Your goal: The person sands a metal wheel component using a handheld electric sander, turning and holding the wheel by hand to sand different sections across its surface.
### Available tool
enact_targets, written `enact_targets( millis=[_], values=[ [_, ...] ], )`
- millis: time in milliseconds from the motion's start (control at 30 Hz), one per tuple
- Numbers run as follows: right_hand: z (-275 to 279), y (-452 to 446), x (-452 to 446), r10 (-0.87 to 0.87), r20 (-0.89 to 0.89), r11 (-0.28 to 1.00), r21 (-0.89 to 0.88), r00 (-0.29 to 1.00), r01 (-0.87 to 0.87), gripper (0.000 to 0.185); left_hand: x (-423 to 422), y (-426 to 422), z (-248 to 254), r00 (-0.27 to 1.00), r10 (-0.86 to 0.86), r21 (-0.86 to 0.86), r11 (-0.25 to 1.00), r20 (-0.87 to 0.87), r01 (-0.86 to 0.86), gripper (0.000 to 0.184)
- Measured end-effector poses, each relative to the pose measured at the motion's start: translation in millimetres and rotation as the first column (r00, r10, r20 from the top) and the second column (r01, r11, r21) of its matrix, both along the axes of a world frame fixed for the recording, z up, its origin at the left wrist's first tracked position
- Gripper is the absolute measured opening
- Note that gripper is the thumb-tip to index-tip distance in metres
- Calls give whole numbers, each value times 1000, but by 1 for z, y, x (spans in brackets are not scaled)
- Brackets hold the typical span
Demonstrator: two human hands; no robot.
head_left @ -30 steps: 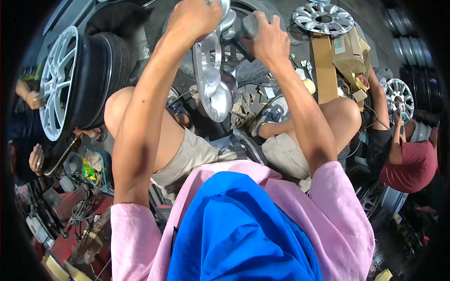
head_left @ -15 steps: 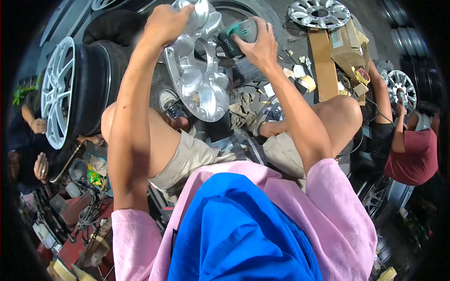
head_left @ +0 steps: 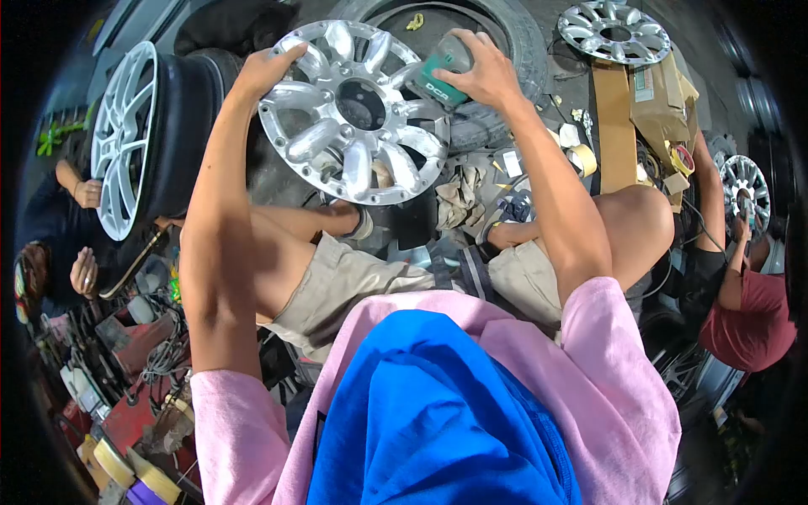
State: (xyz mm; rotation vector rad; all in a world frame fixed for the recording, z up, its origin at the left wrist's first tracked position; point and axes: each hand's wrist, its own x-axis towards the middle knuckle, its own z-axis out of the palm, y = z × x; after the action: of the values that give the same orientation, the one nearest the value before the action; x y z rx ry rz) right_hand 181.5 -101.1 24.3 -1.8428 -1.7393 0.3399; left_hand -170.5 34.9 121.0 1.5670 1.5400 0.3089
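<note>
A shiny silver wheel face with several spokes and a round centre hole is tilted toward me above my feet. My left hand is closed on its upper left edge, the thumb lying over the front. My right hand is wrapped round a green and grey power sander marked DCA. The sander is at the right edge of the wheel face, over a spoke end; its underside is hidden, so contact is not clear.
A tyre lies behind the wheel face. At left stands another silver wheel, a person's hand beside it. Cardboard, tape and another wheel face are at right, where a person in red works.
The wheel face has turned from steeply edge-on to facing me, showing its spokes and centre hole. My left hand has moved lower and left with it; the sander has shifted right.
</note>
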Motion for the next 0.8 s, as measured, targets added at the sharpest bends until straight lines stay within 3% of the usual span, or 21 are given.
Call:
enact_targets(
  millis=[100,133,167,267,367,433,500,700,800],
  values=[
    [1,-12,15,67,5,996,-66,998,-67,78,-26,-5,-35,993,74,71,995,-87,-68,66],
    [-1,-19,20,91,-22,990,-103,996,-93,77,-34,-7,-41,990,81,27,997,-113,-79,82],
    [-3,-27,24,113,-48,983,-138,992,-119,77,-55,8,-78,956,93,84,994,-277,-72,100],
    [5,-48,20,116,4,988,-99,993,-115,73,-82,9,-119,896,16,14,1000,-444,-11,116],
    [9,-52,11,113,60,985,-137,992,-104,74,-80,2,-132,871,128,81,992,-474,-102,117],
    [8,-51,8,123,76,982,-157,989,-110,76,-76,6,-133,855,108,58,994,-507,-91,121],
    [11,-51,3,107,-10,991,-76,994,-108,69,-80,6,-139,885,104,57,994,-454,-88,121],
    [35,-70,-4,216,-81,960,-164,973,-227,74,-70,0,-152,858,254,135,967,-446,-216,126],
    [43,-88,-25,198,-50,967,-153,979,-203,71,-64,10,-161,869,211,169,974,-448,-149,127]
  ],
)
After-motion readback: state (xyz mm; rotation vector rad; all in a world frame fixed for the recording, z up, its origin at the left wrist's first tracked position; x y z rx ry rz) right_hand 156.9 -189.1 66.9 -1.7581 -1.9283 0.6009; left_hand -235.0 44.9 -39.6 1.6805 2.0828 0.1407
